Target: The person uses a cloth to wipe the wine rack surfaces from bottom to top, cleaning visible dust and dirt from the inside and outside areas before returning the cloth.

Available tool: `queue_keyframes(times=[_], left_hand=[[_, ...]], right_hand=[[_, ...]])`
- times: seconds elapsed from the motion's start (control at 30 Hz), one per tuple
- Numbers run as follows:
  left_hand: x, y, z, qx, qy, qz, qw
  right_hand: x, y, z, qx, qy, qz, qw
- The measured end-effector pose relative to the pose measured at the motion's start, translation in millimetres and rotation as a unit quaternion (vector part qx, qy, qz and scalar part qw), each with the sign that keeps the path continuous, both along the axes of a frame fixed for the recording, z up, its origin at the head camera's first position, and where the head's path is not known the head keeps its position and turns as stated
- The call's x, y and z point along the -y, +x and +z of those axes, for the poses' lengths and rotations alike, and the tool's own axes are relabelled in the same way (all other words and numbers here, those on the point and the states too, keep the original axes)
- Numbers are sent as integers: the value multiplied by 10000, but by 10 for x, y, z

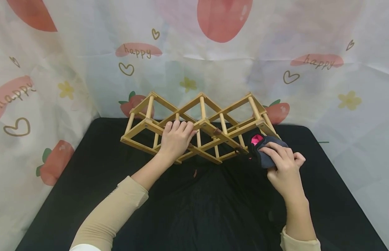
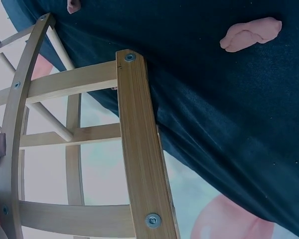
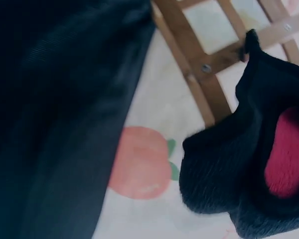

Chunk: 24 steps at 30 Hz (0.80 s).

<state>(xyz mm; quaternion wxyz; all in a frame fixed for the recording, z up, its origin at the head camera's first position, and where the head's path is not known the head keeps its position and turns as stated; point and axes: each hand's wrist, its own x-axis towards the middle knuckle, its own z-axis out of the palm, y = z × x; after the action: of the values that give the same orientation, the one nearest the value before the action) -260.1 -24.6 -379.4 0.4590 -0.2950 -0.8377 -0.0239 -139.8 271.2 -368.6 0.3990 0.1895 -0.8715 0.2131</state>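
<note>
A folding lattice rack (image 1: 203,122) of pale wooden slats and dowels stands on the black-covered table. My left hand (image 1: 176,137) grips its front upper slat near the middle, fingers curled over the top. At the rack's right end, my right hand (image 1: 284,162) pinches a dark navy fuzzy cloth (image 1: 267,161) with a bright pink patch. In the right wrist view, that cloth (image 3: 214,164) hangs bunched near the wooden slats. A small brownish bit (image 1: 217,131) sits on a front slat of the rack.
The black tablecloth (image 1: 194,216) shows a small reddish-brown piece (image 1: 195,173) in front of the rack. A pinkish lump (image 2: 251,34) lies on the cloth in the left wrist view. Behind and beside the table hangs a fruit-print curtain (image 1: 232,66).
</note>
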Motion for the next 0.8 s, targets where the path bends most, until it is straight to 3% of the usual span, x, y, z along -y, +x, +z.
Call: queue_keyframes(times=[0.37, 0.8], left_hand=[[-9, -8, -8, 82, -4, 1, 10000], [-3, -13, -21, 39, 10, 33, 10000]], right_hand=[[77, -145, -248, 526, -35, -258, 9983], [253, -350, -240, 932, 197, -447, 9944]])
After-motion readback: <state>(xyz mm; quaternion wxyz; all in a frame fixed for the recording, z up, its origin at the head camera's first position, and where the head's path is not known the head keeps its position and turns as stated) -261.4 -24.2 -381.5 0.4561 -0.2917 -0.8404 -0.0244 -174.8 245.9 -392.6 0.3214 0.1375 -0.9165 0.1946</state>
